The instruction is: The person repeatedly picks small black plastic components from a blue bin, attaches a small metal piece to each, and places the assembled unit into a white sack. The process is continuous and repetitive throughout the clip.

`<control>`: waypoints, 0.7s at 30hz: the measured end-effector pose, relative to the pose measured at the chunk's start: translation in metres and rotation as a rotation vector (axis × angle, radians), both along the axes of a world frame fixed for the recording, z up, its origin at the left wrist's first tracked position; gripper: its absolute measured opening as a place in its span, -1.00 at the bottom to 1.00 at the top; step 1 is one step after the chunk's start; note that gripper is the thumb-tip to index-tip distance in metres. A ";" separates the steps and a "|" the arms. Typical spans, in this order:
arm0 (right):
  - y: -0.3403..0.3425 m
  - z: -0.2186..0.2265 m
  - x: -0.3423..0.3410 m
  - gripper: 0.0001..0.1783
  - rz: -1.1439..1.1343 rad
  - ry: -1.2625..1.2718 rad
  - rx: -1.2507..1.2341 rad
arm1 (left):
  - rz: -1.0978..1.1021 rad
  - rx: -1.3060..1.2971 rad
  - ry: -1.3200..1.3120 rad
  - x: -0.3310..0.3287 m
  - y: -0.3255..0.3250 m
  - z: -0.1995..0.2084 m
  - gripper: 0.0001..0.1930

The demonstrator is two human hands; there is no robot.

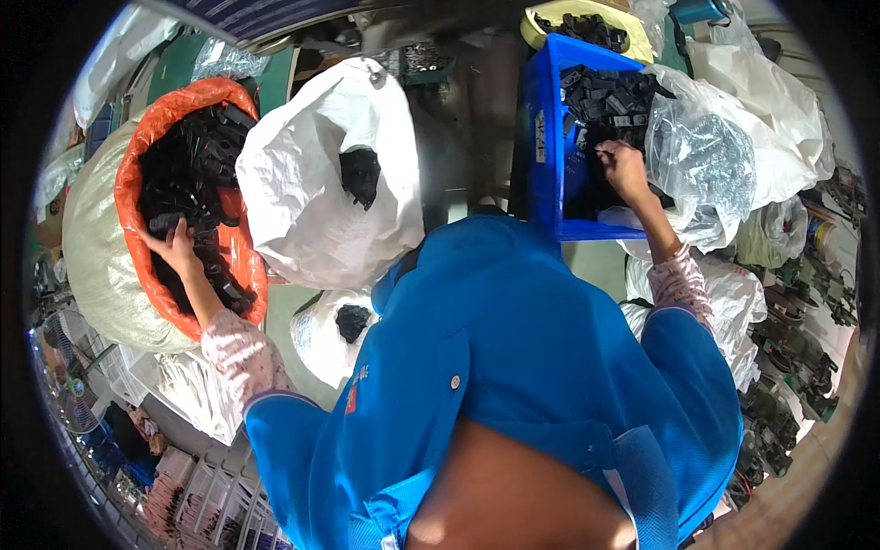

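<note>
"Firstly, handling notes: how is the step best done?"

"My judgement: pick loose pieces from the top of each heap, by fingertip, one at a time; keep wrists clear of rims; avoid dragging neighbouring pieces along, as angular parts may snag."

"Item one, left hand [181, 249]?"

"Over the sack with the orange liner [129, 174], left side. Thumb spread outward, other fingers partly bent and pointing down at black parts [220, 151]. Fingertips appear to touch a dark piece; whether it is gripped, cannot be told."

"Item two, right hand [626, 171]?"

"Inside the outline of the blue crate [543, 188], right side, above smaller black pieces [605, 94]. Fingers curled, tips drawn close to the thumb, gap narrow. Anything pinched there is lost against the dark contents."

"Adjacent stock?"

"One white sack [275, 188], wide-mouthed, between the two stations, dark contents low inside. One clear plastic bag [704, 170], beside the right forearm, overlying the crate's right side."
</note>
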State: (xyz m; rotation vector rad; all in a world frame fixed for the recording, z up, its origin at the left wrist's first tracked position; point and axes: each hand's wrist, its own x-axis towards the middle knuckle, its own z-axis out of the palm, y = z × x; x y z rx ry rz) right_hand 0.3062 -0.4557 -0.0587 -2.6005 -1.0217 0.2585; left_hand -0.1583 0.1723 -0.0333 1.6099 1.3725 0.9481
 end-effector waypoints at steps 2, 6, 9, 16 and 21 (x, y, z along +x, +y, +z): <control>0.018 -0.003 0.001 -0.83 0.053 -0.062 -0.194 | -0.007 -0.077 -0.208 -0.022 -0.017 0.010 -0.08; 0.046 -0.014 0.008 -0.77 0.009 -0.119 -0.347 | -0.284 -0.415 -0.908 0.006 -0.085 0.028 -0.55; 0.040 -0.050 0.022 -0.69 0.007 -0.158 -0.386 | -0.454 -0.629 -1.080 0.055 -0.141 0.027 -0.46; 0.014 -0.013 0.028 -0.58 -0.135 0.349 0.222 | -0.774 -1.181 -1.148 0.213 -0.326 0.021 -0.55; 0.051 0.090 -0.026 -0.69 0.175 0.985 0.652 | -1.023 -0.662 -0.424 0.295 -0.399 0.040 -0.73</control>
